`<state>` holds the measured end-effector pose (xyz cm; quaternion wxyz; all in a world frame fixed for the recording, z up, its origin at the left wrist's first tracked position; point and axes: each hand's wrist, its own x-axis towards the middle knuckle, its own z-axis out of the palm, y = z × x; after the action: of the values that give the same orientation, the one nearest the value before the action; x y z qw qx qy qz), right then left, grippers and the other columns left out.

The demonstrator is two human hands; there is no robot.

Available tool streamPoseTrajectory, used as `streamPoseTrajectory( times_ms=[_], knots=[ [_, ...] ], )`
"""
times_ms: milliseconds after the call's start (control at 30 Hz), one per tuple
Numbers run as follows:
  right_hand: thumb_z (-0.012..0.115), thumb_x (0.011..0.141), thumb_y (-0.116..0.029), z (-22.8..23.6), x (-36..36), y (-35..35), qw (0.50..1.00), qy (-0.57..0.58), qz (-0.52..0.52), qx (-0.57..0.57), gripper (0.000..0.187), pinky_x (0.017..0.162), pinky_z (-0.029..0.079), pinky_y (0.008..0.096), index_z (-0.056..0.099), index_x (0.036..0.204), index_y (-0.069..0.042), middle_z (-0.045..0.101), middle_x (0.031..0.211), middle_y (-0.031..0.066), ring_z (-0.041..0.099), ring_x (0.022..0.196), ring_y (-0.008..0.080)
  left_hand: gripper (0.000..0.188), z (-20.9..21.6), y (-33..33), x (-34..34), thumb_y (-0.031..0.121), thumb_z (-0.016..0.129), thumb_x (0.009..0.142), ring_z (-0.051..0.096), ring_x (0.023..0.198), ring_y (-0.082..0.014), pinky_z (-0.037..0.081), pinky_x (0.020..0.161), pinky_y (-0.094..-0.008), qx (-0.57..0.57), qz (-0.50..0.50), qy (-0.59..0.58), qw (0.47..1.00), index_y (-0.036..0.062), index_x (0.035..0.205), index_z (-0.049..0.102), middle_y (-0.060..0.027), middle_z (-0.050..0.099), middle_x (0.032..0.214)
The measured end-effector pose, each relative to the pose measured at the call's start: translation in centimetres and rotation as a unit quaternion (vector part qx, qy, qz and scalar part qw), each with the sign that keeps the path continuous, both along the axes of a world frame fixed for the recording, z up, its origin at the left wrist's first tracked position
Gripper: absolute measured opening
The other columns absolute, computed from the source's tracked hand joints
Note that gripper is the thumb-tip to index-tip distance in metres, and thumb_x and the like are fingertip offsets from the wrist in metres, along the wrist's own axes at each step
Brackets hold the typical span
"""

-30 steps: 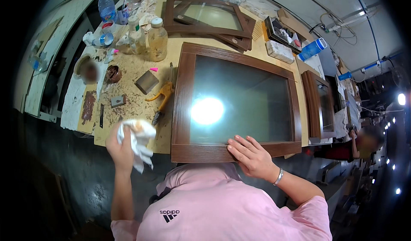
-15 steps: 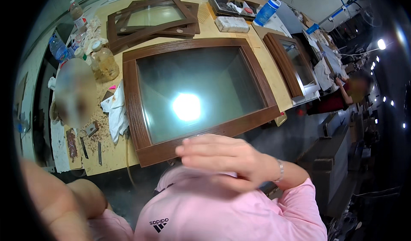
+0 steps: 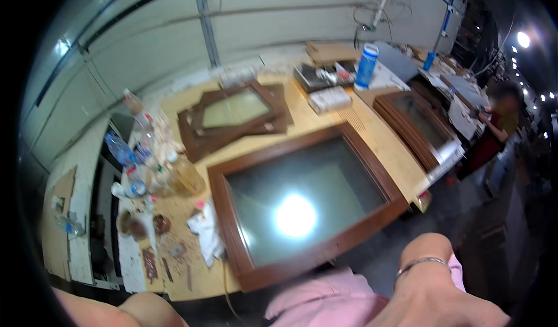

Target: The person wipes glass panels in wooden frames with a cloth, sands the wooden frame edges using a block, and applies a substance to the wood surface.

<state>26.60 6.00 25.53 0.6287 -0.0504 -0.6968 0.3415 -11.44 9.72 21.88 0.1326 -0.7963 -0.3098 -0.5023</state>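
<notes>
At the lower right my right hand (image 3: 442,309) is raised close to the camera, with a thin bracelet (image 3: 423,262) round its wrist. Its fingers run out of the picture, so whether it holds anything is hidden. My left forearm (image 3: 87,311) and bent elbow show at the lower left edge; the left hand lies outside the view. In front of me a brown wooden frame with a glass panel (image 3: 343,187) lies on the workbench (image 3: 395,158), reflecting a bright lamp. Neither visible arm touches it. A white cloth (image 3: 207,234) lies by its left side.
Stacked brown frames (image 3: 189,132) lie farther back, and more frames (image 3: 401,132) at right. Bottles and a jar (image 3: 189,176) crowd the left side, near strip-shaped tools (image 3: 167,270). A wrapped block (image 3: 329,99) and blue bottle (image 3: 366,67) stand behind. A person (image 3: 503,121) works far right.
The view has tipped upward, showing more wall. My right hand has left the near edge of the glazed frame and come up toward the camera. My left arm has dropped lower in the picture.
</notes>
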Motion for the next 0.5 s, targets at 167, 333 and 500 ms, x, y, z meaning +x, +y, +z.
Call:
streamPoseTrajectory(
  times_ms=[167,333,500],
  knots=[
    [0.059,0.091,-0.005,3.6,-0.9,-1.8,0.998,-0.005,0.057,0.027,0.022,0.091,0.053,0.0417,0.07,0.11,-0.003,0.07,0.11,0.015,0.067,0.096,0.0268,0.059,0.9,-4.1,-0.5,0.025,0.054,0.094,0.036,0.142,-0.0389,0.025,0.12,-0.0537,-0.048,0.055,-0.013,0.997,0.0004,0.145,0.038,-0.0252,0.037,0.151],
    [0.059,0.092,-0.003,4.5,-0.2,-4.4,0.997,-0.012,0.068,0.016,0.02,0.089,0.054,0.04,0.072,0.107,-0.006,0.072,0.107,0.0117,0.068,0.092,0.0225,0.059,-1.1,-4.5,0.8,0.025,0.054,0.095,0.034,0.144,-0.038,0.024,0.121,-0.0541,-0.087,0.042,-0.039,0.995,0.0031,0.146,0.035,-0.024,0.034,0.153],
    [0.058,0.092,-0.001,6.7,1.8,-7.3,0.998,-0.011,0.016,0.055,0.021,0.087,0.054,0.0383,0.073,0.104,-0.01,0.073,0.104,0.0085,0.069,0.088,0.0182,0.06,-0.7,-3.1,1.6,0.025,0.054,0.095,0.031,0.145,-0.0372,0.023,0.121,-0.0545,-0.064,0.033,-0.061,0.996,0.0058,0.148,0.033,-0.0228,0.032,0.154]
  ],
)
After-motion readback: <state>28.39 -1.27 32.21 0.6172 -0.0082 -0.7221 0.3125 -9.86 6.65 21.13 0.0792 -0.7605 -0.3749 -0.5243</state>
